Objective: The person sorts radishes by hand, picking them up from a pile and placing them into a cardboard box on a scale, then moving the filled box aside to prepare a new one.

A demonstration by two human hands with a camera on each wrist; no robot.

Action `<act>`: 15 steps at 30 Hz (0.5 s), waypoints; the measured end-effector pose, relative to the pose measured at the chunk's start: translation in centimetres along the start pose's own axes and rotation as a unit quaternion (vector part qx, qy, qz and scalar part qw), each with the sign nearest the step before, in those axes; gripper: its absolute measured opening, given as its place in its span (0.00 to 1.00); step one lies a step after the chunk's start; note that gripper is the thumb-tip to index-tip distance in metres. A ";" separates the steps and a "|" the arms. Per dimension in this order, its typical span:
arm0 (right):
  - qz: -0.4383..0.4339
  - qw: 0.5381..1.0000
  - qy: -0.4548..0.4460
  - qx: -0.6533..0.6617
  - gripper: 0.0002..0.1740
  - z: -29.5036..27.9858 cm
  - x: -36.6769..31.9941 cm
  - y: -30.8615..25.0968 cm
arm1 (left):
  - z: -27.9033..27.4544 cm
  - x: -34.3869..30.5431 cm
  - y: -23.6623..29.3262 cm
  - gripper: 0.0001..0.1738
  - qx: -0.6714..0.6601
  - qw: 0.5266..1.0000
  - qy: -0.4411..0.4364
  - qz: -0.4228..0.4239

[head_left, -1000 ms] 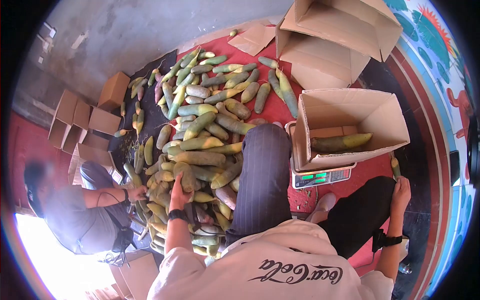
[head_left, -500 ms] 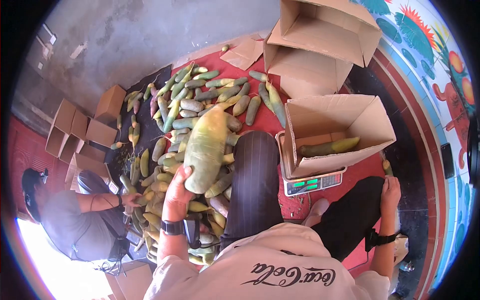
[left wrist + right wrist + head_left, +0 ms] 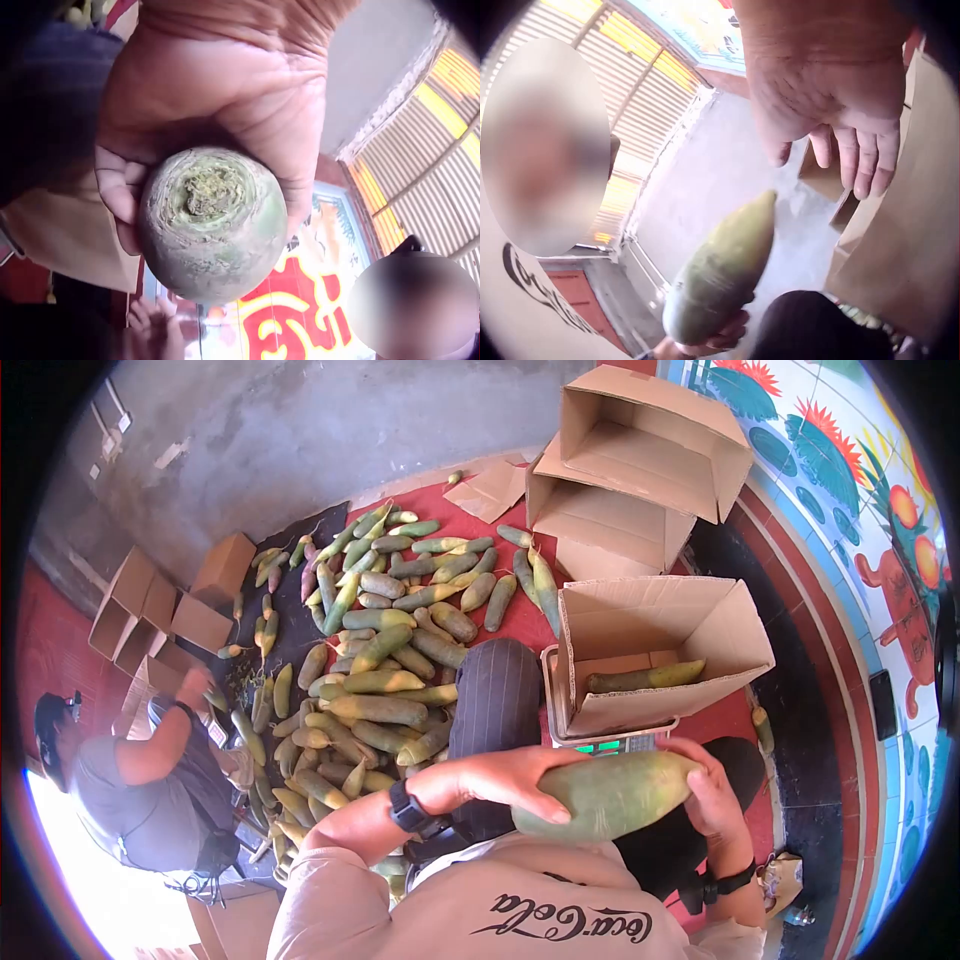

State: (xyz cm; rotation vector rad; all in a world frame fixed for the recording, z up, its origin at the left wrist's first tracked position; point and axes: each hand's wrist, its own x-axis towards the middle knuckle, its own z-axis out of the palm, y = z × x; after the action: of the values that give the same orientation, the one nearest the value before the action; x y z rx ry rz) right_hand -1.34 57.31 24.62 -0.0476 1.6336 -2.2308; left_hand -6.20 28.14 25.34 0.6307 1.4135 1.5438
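A large green radish (image 3: 610,795) lies crosswise over the lap, in my left hand (image 3: 510,778). That hand grips its blunt end, thumb on the near side; in the left wrist view its scarred crown (image 3: 208,196) faces the camera. My right hand (image 3: 715,795) is by the pale tip at the other end. In the right wrist view the right hand (image 3: 832,112) has its fingers extended, with a gap between it and the radish. Beyond the knees an open carton (image 3: 670,700) with one radish (image 3: 650,678) inside stands on a digital scale (image 3: 605,747).
A heap of green radishes (image 3: 375,708) spreads over the red mat on the left. Another person (image 3: 150,790) sits at its far left side, near several small cartons (image 3: 165,605). Two large open cartons (image 3: 640,450) are stacked at the back right, beside a painted tile wall (image 3: 830,460).
My left hand has lifted the radish off the heap and carried it right, turning it crosswise over the lap. The right hand has left the knee and come to its tip.
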 end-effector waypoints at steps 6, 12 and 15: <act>0.080 0.993 0.004 0.085 0.36 -1.1 -1.4 1.1 | -0.8 2.1 -1.0 0.46 0.060 0.998 -0.007 -0.004; -0.045 0.992 0.108 0.052 0.34 -1.5 -0.3 0.0 | -2.3 3.1 0.6 0.42 0.048 0.986 0.132 0.088; -0.123 0.981 0.147 0.015 0.30 -2.2 1.0 -1.9 | -2.9 3.2 1.5 0.40 0.112 0.963 0.217 0.116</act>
State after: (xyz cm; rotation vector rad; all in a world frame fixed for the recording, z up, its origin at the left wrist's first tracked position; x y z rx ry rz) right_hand -3.33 59.55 25.47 0.0990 1.8303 -2.5483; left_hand -10.53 29.60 25.55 0.6329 1.9203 1.7963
